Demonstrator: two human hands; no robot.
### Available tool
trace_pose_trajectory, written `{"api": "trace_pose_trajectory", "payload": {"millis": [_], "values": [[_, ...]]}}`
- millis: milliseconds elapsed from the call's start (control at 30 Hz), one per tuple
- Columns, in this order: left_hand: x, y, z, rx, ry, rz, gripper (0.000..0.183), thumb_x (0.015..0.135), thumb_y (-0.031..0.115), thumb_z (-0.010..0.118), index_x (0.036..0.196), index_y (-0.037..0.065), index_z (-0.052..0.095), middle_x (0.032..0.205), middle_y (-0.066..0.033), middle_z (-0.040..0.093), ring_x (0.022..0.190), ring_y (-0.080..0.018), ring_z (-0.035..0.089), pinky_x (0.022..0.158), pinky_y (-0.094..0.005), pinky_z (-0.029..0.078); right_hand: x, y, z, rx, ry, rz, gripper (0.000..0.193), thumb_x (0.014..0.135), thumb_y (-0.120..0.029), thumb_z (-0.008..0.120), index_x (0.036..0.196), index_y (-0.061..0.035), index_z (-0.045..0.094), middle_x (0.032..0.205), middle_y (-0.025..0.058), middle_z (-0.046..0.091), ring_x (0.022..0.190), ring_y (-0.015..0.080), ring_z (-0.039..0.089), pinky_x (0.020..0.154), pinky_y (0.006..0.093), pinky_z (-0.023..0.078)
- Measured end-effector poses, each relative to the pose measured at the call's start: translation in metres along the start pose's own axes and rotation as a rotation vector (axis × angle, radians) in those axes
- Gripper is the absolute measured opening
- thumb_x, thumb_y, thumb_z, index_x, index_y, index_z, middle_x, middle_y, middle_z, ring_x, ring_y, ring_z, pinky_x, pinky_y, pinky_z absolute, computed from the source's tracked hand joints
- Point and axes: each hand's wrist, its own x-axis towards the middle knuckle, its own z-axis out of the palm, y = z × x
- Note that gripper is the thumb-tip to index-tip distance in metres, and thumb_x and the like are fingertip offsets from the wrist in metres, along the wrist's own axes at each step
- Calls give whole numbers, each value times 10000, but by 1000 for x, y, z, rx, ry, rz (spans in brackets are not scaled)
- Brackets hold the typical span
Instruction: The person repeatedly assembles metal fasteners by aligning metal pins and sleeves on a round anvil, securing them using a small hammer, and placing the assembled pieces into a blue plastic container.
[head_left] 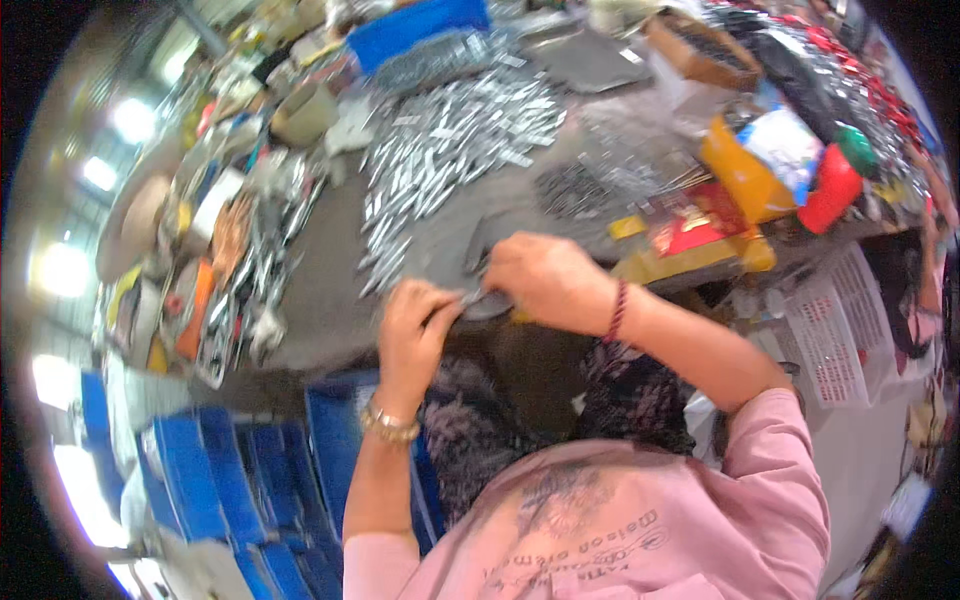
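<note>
My left hand (pixel 412 318) is closed in a pinch at the front edge of the workbench, a bracelet on its wrist. Close to its right, my right hand (pixel 548 280) has its fingers curled together over the same edge. Whatever the two hands hold is small and blurred; a bit of silver shows between the fingertips. Just beyond them on the bench (pixel 320 270) lies a wide spread of small, flat silver metal strips (pixel 450 140). Thin dark pins or wires (pixel 575 190) are heaped beyond my right hand.
A blue bin (pixel 420 32) with metal pieces stands at the back. Tools and an orange-handled item (pixel 197 310) crowd the left. On the right are a yellow packet (pixel 745 170), a red bottle-like thing (pixel 832 190) and a white basket (pixel 830 330). Blue crates (pixel 200 475) stand lower left.
</note>
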Motion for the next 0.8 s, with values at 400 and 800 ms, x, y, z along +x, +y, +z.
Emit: {"api": "trace_pose_trajectory", "payload": {"millis": [400,800], "values": [[-7,8,-5,-87,-24,-120,123,896,29,793,1014,7,768,957,-94,669,917,-257,660,811,-348,519,-8,-8,-29,-204,23,246,523,792,-33,754,1309,-107,719,1124,97,679,1094,343,656,999,467,532],[-1,-4,3,-136,-14,-67,89,894,-8,775,976,-4,741,942,-103,652,898,-267,652,819,-360,523,-19,-50,-54,-31,147,194,610,829,81,635,1381,-162,725,1029,135,632,829,352,703,721,444,581]]}}
